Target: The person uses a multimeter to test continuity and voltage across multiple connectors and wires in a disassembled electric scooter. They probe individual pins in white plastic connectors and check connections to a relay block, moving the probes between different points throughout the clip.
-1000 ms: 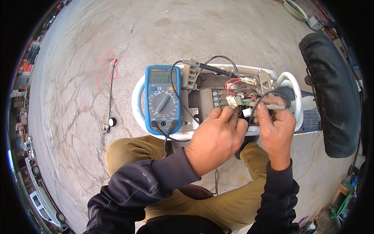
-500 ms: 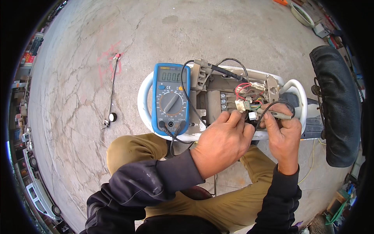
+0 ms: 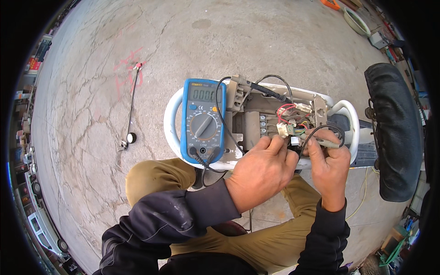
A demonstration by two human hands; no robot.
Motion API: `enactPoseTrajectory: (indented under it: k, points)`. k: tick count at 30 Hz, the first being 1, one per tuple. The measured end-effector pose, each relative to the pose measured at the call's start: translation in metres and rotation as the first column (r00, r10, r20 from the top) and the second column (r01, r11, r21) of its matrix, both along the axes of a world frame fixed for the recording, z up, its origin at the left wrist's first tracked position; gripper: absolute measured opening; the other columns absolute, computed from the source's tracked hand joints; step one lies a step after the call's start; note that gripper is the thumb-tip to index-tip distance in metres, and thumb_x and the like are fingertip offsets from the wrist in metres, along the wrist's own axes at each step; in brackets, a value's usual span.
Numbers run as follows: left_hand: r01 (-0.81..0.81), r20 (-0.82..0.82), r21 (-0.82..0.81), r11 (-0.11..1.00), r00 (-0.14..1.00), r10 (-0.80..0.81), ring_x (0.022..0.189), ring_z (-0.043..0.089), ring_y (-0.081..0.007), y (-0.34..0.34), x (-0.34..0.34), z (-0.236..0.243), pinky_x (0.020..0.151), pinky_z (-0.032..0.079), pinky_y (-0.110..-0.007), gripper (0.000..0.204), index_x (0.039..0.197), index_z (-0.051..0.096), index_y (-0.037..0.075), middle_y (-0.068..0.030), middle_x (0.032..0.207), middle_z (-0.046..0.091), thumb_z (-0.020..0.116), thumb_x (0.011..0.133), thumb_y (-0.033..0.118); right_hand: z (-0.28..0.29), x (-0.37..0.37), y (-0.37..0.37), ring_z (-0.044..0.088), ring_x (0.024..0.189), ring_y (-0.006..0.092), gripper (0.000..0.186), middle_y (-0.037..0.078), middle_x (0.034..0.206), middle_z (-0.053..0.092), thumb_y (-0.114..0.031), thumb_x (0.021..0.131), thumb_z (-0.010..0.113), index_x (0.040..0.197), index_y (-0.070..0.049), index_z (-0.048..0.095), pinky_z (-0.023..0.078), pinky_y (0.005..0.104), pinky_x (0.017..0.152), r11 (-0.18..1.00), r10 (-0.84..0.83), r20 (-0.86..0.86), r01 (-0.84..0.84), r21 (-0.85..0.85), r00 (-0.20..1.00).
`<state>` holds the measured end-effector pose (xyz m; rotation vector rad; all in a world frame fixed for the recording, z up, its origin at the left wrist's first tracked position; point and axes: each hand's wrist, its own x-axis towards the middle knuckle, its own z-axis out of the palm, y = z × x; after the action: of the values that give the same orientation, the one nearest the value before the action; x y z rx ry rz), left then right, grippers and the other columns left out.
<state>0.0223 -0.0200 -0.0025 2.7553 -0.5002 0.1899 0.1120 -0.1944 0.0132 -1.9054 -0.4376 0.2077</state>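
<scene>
In my right hand (image 3: 331, 167) is a grey multimeter probe (image 3: 329, 143), pinched between thumb and fingers, its black lead looping over them. The probe's front end points left into the wiring beside a small white plug (image 3: 294, 141). My left hand (image 3: 263, 169) is closed, fingertips down in the frame's cavity just below a cream wire connector (image 3: 283, 129); whatever they grip is hidden. A blue multimeter (image 3: 203, 123) leans on the white tubular frame (image 3: 171, 110), leads plugged into its lower sockets. The second probe (image 3: 263, 89) lies across the far side, tip toward the wires.
A screw terminal block (image 3: 262, 124) sits left of red wires (image 3: 286, 110) inside the frame. To the right stands a black padded seat (image 3: 398, 133). A thin rod (image 3: 133, 103) with a round end lies on the cracked concrete (image 3: 151, 46). My knees flank the frame's near side.
My right hand and its probe have shifted slightly left. The multimeter appears slightly lower and farther right in view. My left hand stays almost in place.
</scene>
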Motion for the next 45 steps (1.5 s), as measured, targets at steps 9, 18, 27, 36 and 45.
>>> enactPoseTrajectory:
  k: [9,18,27,36,45]
  points:
    - [-0.012,0.042,-0.027,1.000,0.999,0.013,0.107,0.061,-0.0286,0.000,0.001,0.000,0.090,0.051,-0.039,0.018,0.099,0.063,0.002,-0.0204,0.115,0.072,0.069,0.087,0.015,0.003,-0.007,0.002,0.068,0.079,0.0103,0.012,0.008,0.095,0.077,-0.002,0.105,0.073,0.115,0.005,0.074,0.053,0.0263,0.067,0.991,-0.056,-0.015,0.054,-0.126,0.998]
    - [-0.021,0.067,-0.024,0.999,0.997,0.023,0.105,0.061,-0.0285,-0.002,-0.001,0.000,0.088,0.051,-0.038,0.020,0.099,0.062,0.001,-0.0204,0.114,0.071,0.069,0.086,0.015,0.007,-0.007,0.002,0.066,0.077,0.0087,0.015,0.007,0.103,0.077,-0.003,0.109,0.067,0.113,0.009,0.075,0.055,0.0259,0.068,0.995,-0.006,0.018,0.008,-0.097,1.000]
    - [-0.012,0.053,0.026,1.000,0.999,0.011,0.106,0.061,-0.0284,-0.002,0.000,0.001,0.089,0.051,-0.037,0.020,0.099,0.062,0.002,-0.0194,0.113,0.070,0.068,0.086,0.017,0.008,-0.002,0.000,0.066,0.078,0.0082,0.015,0.006,0.094,0.076,-0.002,0.108,0.067,0.114,0.008,0.076,0.053,0.0260,0.067,0.994,0.069,0.080,-0.062,-0.089,0.994]
    - [-0.011,0.020,-0.008,1.000,1.000,0.011,0.113,0.064,-0.0315,0.001,-0.001,0.001,0.097,0.053,-0.041,0.024,0.103,0.064,0.001,-0.0242,0.128,0.072,0.068,0.086,0.017,-0.010,-0.013,0.013,0.067,0.064,0.0119,0.014,0.010,0.078,0.075,-0.007,0.103,0.077,0.108,0.006,0.077,0.051,0.0299,0.059,0.986,-0.147,0.145,0.156,-0.054,0.978]
    - [-0.052,0.119,-0.043,0.998,0.991,0.057,0.114,0.065,-0.0325,0.000,0.001,-0.005,0.099,0.054,-0.043,0.030,0.108,0.066,-0.001,-0.0227,0.129,0.073,0.073,0.083,0.014,-0.001,-0.012,0.010,0.062,0.071,0.0089,0.031,0.006,0.100,0.076,-0.017,0.115,0.064,0.105,0.010,0.075,0.049,0.0274,0.064,0.993,-0.077,0.129,0.088,-0.084,0.989]
